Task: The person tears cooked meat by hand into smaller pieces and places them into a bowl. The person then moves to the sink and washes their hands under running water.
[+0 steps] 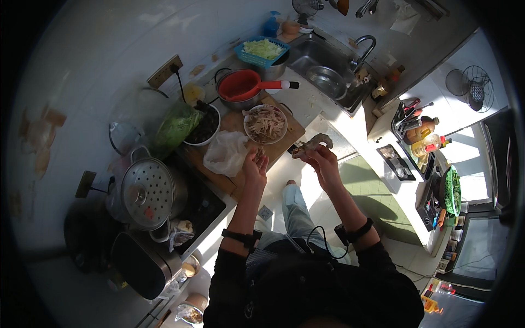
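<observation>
My right hand point(322, 162) grips a pale, curved piece of cooked meat point(320, 140), possibly poultry with skin or bone; it is too small to be sure. In my left hand point(255, 165) are some brownish meat shreds point(259, 153), partly hidden by the fingers. Just beyond that hand, a white bowl point(284, 137) heaped with shredded meat point(265, 122) rests on a wooden cutting board point(293, 130). A crumpled translucent plastic bag point(225, 153) lies on the board, left of my left hand.
Left of the board stand a bowl of dark food point(209, 126), a bag of greens point(177, 125) and a lidded steamer pot point(149, 192). A red strainer point(238, 85) sits over a pot. Farther back are a blue basket of shredded vegetable point(262, 50) and a sink point(328, 61).
</observation>
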The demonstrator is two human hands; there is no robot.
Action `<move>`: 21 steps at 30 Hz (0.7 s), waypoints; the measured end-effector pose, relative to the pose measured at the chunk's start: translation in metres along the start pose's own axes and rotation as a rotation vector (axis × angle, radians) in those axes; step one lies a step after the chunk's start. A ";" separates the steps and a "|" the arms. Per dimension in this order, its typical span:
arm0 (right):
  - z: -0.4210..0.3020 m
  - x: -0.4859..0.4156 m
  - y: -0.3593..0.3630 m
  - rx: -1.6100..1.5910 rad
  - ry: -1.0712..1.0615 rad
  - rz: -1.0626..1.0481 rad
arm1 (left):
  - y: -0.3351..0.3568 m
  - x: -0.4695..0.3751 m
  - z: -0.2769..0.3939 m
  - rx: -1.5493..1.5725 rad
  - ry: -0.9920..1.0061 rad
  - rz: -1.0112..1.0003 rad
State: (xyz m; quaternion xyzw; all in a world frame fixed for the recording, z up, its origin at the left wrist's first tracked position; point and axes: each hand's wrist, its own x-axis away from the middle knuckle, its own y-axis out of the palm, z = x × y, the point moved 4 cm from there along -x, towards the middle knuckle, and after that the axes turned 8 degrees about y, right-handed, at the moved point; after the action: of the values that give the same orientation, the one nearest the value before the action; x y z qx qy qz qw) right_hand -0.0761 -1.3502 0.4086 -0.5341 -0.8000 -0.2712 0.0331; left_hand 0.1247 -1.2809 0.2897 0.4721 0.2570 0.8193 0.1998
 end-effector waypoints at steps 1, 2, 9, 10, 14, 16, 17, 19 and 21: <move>-0.002 -0.018 -0.003 0.012 0.028 -0.009 | 0.006 -0.013 -0.004 0.002 0.014 0.029; -0.006 -0.037 -0.006 0.028 0.058 -0.020 | 0.012 -0.025 -0.009 0.014 0.023 0.077; -0.016 -0.155 -0.008 0.196 0.186 -0.178 | 0.046 -0.076 -0.027 0.033 0.206 0.048; -0.014 -0.168 -0.005 0.245 0.199 -0.215 | 0.049 -0.077 -0.027 0.023 0.317 0.048; 0.001 -0.203 0.007 0.299 0.242 -0.262 | 0.050 -0.077 -0.025 -0.214 0.439 0.174; 0.007 -0.215 0.014 0.332 0.248 -0.300 | 0.049 -0.075 -0.021 -0.377 0.400 0.222; 0.010 -0.219 0.017 0.350 0.260 -0.321 | 0.051 -0.073 -0.017 -0.496 0.450 0.210; 0.013 -0.223 0.020 0.368 0.276 -0.321 | 0.052 -0.071 -0.013 -0.730 0.559 0.208; 0.013 -0.226 0.018 0.391 0.285 -0.270 | 0.049 -0.074 -0.013 -0.780 0.612 0.242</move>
State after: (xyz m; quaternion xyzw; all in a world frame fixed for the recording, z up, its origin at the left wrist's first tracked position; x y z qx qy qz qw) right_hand 0.0394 -1.5283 0.3276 -0.3627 -0.8884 -0.1858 0.2113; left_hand 0.1443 -1.3651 0.2641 0.1273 -0.0778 0.9722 0.1803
